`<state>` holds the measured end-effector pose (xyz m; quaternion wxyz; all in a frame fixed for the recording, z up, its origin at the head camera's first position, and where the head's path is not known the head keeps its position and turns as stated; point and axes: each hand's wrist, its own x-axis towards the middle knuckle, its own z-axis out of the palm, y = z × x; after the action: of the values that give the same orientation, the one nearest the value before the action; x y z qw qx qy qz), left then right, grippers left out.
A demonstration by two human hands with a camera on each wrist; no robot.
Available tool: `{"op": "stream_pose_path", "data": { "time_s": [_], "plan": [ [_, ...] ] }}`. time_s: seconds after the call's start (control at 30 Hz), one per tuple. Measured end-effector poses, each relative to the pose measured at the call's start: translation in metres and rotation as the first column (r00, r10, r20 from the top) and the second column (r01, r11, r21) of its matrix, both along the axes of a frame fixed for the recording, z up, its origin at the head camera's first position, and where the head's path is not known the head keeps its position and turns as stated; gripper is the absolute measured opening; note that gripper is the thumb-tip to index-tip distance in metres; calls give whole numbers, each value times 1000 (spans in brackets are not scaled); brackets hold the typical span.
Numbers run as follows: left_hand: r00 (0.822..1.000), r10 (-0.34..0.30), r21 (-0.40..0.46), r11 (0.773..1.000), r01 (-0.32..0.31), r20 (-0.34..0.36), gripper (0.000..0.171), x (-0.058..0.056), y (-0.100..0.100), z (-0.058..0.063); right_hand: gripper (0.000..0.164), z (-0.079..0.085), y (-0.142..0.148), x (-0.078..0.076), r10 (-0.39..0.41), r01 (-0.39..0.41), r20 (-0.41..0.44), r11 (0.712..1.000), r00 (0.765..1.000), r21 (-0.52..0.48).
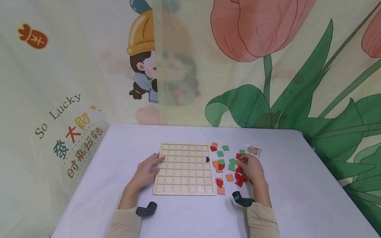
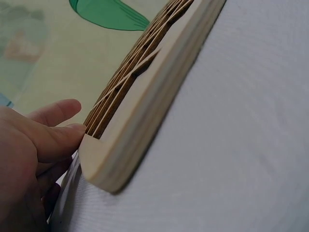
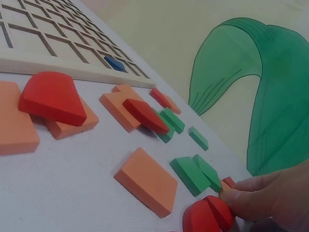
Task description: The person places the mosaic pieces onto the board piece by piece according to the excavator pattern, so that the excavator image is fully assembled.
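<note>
A wooden grid board (image 1: 184, 194) lies on the table, with one blue piece (image 1: 207, 159) in a cell near its right edge. My left hand (image 1: 146, 172) rests at the board's left side. In the left wrist view, that hand's thumb (image 2: 60, 142) touches the frame near a corner and the fingers are extended. Over on the right, my right hand (image 1: 252, 169) pinches a small orange piece (image 3: 225, 187) between thumb and index finger, mostly hidden by the fingertips. Red rounded pieces (image 3: 205, 215) lie just beneath these fingers, with green pieces (image 3: 190, 175) beside them.
Loose orange (image 1: 229, 178), red (image 1: 219, 182) and green (image 1: 225, 148) pieces are scattered between the board and the right hand, some overlapping. A printed pattern card (image 1: 256, 151) lies behind the right hand. The white table (image 1: 184, 218) meets a patterned cloth backdrop.
</note>
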<state>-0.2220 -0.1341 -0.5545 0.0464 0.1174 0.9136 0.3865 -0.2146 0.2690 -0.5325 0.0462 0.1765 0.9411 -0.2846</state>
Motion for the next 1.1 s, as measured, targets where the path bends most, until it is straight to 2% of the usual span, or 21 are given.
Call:
{"op": "stream_pose_path", "data": {
  "time_s": [0.27, 0.47, 0.73, 1.0, 1.1],
  "plan": [
    [1000, -8, -7, 1000, 8, -1, 46, -2, -1, -1, 43, 3, -3, 0, -50, 52, 69, 998, 996, -32],
    [1000, -19, 0, 1000, 19, -7, 47, -3, -3, -2, 42, 6, -6, 0, -62, 63, 74, 998, 995, -17],
    [1000, -15, 2, 1000, 15, 0, 47, -1, -2, -2, 38, 7, -10, 1, -91, 95, 83, 994, 992, -48],
    [1000, -9, 12, 1000, 9, 3, 47, -1, -1, -2, 45, 7, -9, 1, -70, 71, 15, 996, 997, -57],
    [1000, -7, 16, 1000, 7, -2, 47, -1, -2, -2, 43, 10, -11, 0, -55, 54, -24, 997, 998, -61]
  ]
}}
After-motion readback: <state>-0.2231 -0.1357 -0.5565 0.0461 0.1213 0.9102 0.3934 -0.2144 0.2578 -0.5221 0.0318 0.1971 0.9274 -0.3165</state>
